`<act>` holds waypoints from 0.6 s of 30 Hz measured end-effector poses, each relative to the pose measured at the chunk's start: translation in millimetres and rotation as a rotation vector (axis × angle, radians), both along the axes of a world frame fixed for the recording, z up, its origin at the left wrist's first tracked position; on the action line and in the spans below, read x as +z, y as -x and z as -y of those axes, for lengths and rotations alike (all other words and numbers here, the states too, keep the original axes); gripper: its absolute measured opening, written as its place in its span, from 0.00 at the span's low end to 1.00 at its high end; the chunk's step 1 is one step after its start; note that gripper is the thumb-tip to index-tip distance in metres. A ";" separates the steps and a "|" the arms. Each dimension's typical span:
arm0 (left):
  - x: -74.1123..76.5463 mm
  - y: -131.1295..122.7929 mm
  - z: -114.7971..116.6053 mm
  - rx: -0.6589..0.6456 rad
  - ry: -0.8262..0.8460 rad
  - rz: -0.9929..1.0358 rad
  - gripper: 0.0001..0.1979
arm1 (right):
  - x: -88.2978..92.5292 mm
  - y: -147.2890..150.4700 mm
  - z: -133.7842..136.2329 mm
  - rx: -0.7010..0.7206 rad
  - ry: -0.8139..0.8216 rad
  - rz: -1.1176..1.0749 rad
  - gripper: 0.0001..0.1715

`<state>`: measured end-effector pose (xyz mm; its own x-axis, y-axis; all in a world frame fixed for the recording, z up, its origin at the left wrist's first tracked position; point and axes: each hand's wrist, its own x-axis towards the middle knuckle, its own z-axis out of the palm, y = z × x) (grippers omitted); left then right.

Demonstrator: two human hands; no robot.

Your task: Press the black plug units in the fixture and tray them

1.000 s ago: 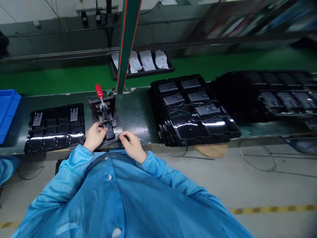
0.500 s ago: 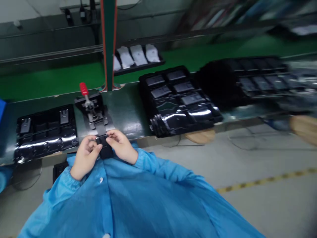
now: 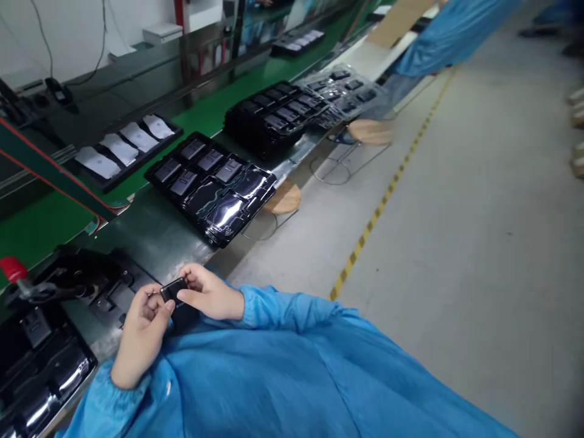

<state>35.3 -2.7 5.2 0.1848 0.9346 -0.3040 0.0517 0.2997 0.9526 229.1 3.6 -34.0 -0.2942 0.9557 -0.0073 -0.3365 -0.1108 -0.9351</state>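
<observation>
Close to my body, a small black rectangular plastic part (image 3: 173, 288) is held between both hands. My left hand (image 3: 140, 337) pinches its left side with thumb and fingers. From the right, my right hand (image 3: 210, 295) grips the same part, its thumb lying across the front face. Just beyond my left hand, a dark clamp fixture (image 3: 121, 297) with a red-tipped lever (image 3: 14, 269) sits on the bench. A black tray (image 3: 50, 389) holding a grey-black part lies at the lower left.
On the bench (image 3: 159, 222), a stack of black trays (image 3: 214, 210) carries several dark parts. Beyond it stand more loaded trays (image 3: 255, 131) and clear trays (image 3: 335, 91). White pouches (image 3: 119, 148) lie in a tray behind. Wooden stools (image 3: 285, 198) stand along the edge; a blue-sleeved person (image 3: 449, 36) is farther off.
My view has swung to the right, showing more of the bench and floor. Both hands still hold the black part, which now shows its upper edge and face more clearly.
</observation>
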 end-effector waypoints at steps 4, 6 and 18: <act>8.5 -32.7 -21.0 -0.132 0.017 0.028 0.26 | 14.4 -38.3 -5.2 -0.098 -0.099 0.151 0.24; 12.7 -44.0 -28.0 -0.144 -0.005 0.032 0.30 | 26.8 -63.1 -16.7 -0.233 -0.144 0.248 0.21; -2.9 -16.3 -27.5 0.030 0.059 -0.134 0.32 | 45.8 -235.1 -149.6 -0.975 -0.044 0.819 0.09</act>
